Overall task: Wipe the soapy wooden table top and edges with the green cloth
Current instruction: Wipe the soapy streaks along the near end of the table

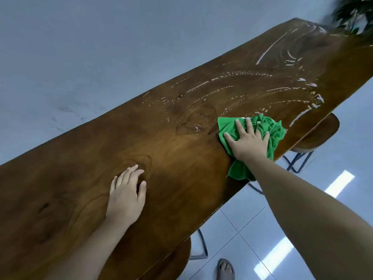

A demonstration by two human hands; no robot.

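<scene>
A long brown wooden table top point(173, 142) runs from lower left to upper right. White soap streaks point(262, 87) cover its far half, while the near half looks dark and smooth. The crumpled green cloth point(276, 130) lies near the table's right edge, one corner hanging over it. My right hand point(249, 141) presses flat on the cloth with fingers spread. My left hand point(127, 190) rests palm down on the bare wood, holding nothing.
A round wooden stool point(321, 136) on metal legs stands under the right edge, and another stool point(173, 263) sits below near me. A blurred green plant point(355, 15) is at the far end. My sandalled foot point(226, 268) is on the tiled floor.
</scene>
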